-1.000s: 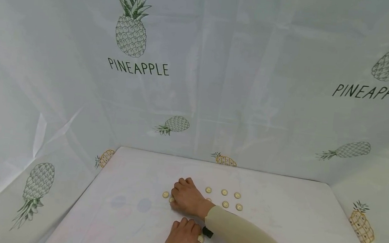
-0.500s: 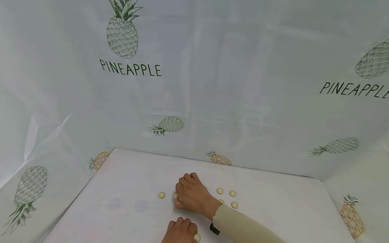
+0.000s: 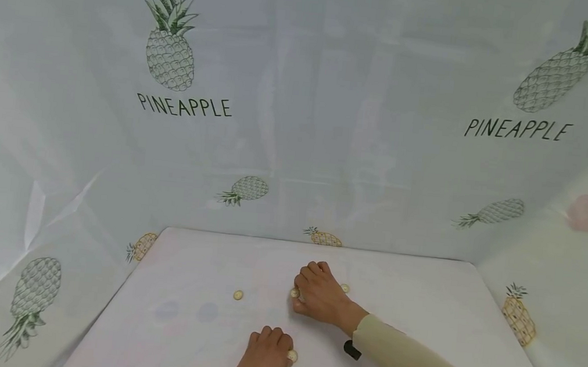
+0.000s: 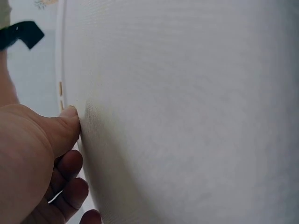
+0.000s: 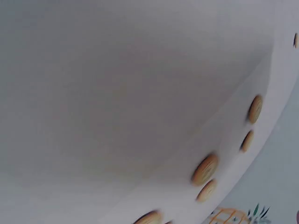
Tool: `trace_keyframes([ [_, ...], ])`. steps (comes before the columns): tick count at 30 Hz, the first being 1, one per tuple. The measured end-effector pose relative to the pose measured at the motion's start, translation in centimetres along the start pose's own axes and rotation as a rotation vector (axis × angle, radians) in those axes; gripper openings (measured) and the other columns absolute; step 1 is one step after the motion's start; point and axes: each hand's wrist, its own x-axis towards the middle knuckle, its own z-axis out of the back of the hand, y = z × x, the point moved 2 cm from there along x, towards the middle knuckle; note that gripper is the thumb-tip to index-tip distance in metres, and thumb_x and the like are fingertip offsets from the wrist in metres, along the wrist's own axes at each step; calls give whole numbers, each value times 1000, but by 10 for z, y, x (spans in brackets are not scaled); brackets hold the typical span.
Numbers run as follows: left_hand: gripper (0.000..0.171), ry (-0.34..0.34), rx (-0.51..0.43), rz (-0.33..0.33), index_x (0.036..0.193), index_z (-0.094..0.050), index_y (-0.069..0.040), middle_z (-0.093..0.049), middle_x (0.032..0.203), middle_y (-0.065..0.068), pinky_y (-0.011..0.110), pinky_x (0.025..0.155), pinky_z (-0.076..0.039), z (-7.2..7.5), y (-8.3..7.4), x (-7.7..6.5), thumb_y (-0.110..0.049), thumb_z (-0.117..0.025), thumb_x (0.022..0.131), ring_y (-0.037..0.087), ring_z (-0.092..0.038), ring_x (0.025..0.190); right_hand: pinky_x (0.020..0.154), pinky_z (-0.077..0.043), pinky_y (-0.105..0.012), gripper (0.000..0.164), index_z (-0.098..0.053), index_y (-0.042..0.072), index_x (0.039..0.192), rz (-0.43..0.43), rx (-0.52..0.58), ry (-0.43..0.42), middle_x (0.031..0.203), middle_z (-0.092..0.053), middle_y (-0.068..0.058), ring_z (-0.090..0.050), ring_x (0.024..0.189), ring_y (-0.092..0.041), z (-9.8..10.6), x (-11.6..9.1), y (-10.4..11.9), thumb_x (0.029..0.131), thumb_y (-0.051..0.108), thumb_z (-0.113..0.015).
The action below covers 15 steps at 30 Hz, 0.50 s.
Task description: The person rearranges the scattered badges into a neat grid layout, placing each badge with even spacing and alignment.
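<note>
In the head view my left hand [image 3: 263, 355] rests low on the white table, fingers curled. It pinches a small round wooden disc [image 3: 292, 356], pale with a faint dark mark, at its thumb side. The left wrist view shows the thumb [image 4: 65, 128] against the white surface; the disc is hidden there. Farther back and to the right, my right hand [image 3: 321, 294] holds another such disc [image 3: 295, 293] between thumb and fingers, its palm turned away. One loose disc [image 3: 238, 295] lies left of the hands. Another disc [image 3: 345, 288] shows just behind the right wrist.
Several discs [image 5: 204, 169] lie in pairs on the table in the right wrist view, which shows no hand. A dark band piece [image 3: 353, 349] hangs below the right wrist. The pineapple-print sheet [image 3: 328, 151] rises behind the white table [image 3: 186, 273].
My right hand has moved right, carrying its disc away from the loose one and covering most of the right-hand group. The left hand keeps its place with its disc. The whole view has shifted slightly.
</note>
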Motion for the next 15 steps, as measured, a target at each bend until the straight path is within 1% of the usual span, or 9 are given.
trace_keyframes([
  [7, 28, 0, 39, 11, 101, -64, -18, -50, 87, -8, 34, 73, -39, 1, 0, 1, -37, -81, 90, 10, -43, 83, 89, -40, -40, 19, -64, 19, 91, -37, 20, -78, 89, -55, 6, -46, 90, -17, 10, -38, -26, 85, 33, -75],
  [10, 28, 3, 42, 11, 101, -64, -18, -50, 86, -8, 34, 73, -39, 1, -1, 1, -36, -82, 90, 11, -43, 83, 87, -40, -41, 19, -64, 18, 90, -63, 25, -86, 88, -56, 6, -47, 89, -17, 15, -56, -36, 84, 30, -77],
  [15, 28, -12, 35, 1, 102, -64, -17, -50, 86, -8, 34, 73, -38, -1, -1, 1, -36, -81, 91, 11, -44, 84, 88, -40, -42, 20, -64, 19, 91, -121, 24, -59, 89, -57, 6, -48, 90, -18, 21, -86, -49, 83, 30, -78],
])
